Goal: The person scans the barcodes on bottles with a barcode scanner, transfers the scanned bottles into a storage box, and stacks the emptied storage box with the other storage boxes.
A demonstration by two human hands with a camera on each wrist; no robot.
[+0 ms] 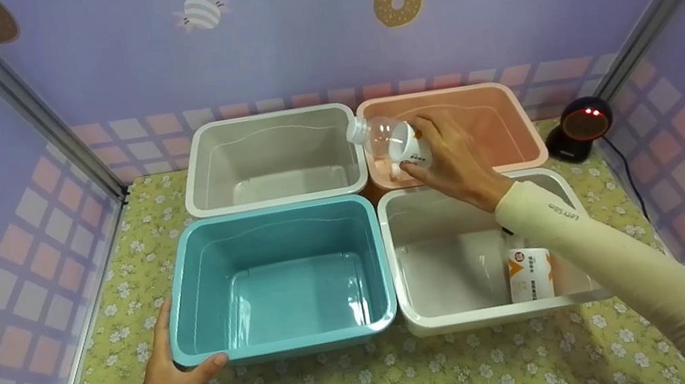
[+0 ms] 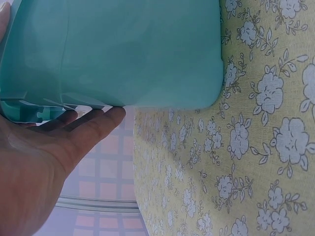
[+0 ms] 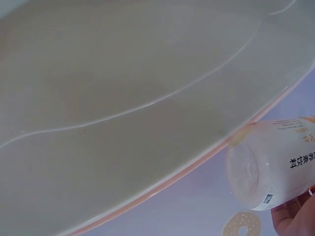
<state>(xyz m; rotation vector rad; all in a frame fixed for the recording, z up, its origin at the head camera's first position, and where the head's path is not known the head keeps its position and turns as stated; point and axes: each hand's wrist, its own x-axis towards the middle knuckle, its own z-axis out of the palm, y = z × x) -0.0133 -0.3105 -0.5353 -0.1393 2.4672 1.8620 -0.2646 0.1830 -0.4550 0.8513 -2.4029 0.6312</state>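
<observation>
At left, the left hand [image 1: 167, 365] rests at the blue bin's [image 1: 291, 345] near-left corner, fingers fairly straight along its side, thumb on the rim; the grey bin [image 1: 271, 152] stands behind. Rightward, a bottle [image 1: 386, 137], cap pointing left, is gripped by the right hand [image 1: 452, 157] above the peach bin [image 1: 500, 126]. The white bin [image 1: 445, 278] holds another bottle [image 1: 529, 272].

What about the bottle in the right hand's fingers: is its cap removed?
No, in the head view a white cap sits on the neck of the bottle.
</observation>
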